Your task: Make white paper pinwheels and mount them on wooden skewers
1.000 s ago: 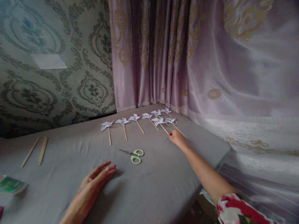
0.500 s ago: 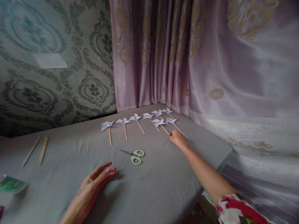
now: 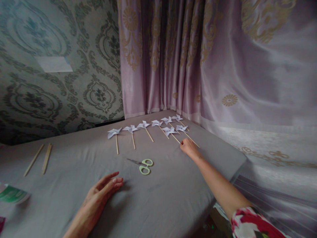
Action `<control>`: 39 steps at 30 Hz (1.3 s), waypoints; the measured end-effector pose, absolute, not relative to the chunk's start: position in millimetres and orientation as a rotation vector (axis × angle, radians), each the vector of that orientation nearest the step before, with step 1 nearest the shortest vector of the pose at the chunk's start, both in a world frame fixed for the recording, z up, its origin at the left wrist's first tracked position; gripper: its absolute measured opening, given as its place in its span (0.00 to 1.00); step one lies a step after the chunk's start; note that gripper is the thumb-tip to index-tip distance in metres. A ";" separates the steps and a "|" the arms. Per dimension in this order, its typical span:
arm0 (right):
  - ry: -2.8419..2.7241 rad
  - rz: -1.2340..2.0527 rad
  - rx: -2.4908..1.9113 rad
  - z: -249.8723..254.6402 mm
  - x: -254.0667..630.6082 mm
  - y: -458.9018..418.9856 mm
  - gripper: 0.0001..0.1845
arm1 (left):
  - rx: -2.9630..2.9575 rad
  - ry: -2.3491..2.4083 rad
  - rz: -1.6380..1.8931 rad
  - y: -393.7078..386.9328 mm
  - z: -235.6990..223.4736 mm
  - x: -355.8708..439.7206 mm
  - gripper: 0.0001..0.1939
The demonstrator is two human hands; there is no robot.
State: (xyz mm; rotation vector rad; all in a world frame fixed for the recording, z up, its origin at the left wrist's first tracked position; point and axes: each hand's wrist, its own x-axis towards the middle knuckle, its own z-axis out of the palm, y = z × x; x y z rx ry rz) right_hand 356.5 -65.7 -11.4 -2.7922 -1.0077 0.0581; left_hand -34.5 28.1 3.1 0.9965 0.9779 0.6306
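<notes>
At the far right of the table, my right hand [image 3: 188, 147] pinches the lower end of a white paper pinwheel's wooden stick [image 3: 176, 138]. That pinwheel [image 3: 169, 131] lies in front of the back row, its blades facing up. Several more pinwheels, among them one at the left end [image 3: 114, 133] and one on the right [image 3: 182, 128], rest around it. My left hand [image 3: 105, 190] is held over the near part of the table, fingers stretched out and holding nothing. Just beyond it lie scissors [image 3: 143, 166] with light green handles.
Loose wooden sticks [image 3: 46, 159] lie on the left of the grey-covered table [image 3: 81, 158]. A green and white container [image 3: 13, 194] is at the left edge. Purple curtains [image 3: 158, 66] hang behind the far corner, and the table's right edge [image 3: 237, 170] drops off beside my right arm.
The view shifts slightly. My right hand stays on the stick, and its pinwheel has moved a little to the right and nearer to me. My left hand keeps still.
</notes>
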 end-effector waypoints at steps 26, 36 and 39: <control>-0.961 0.057 -2.774 -3.4 353.1 -67.8 0.14 | 1.004 0.999 0.639 27.0 6.2 -33.0 0.28; -1.044 -0.003 -2.665 1.5 320.8 -55.6 0.16 | 0.968 0.985 0.624 28.7 2.4 -34.5 0.26; -1.162 0.017 -2.580 -2.1 291.0 -45.8 0.15 | 0.978 0.974 0.635 28.6 1.1 -34.5 0.21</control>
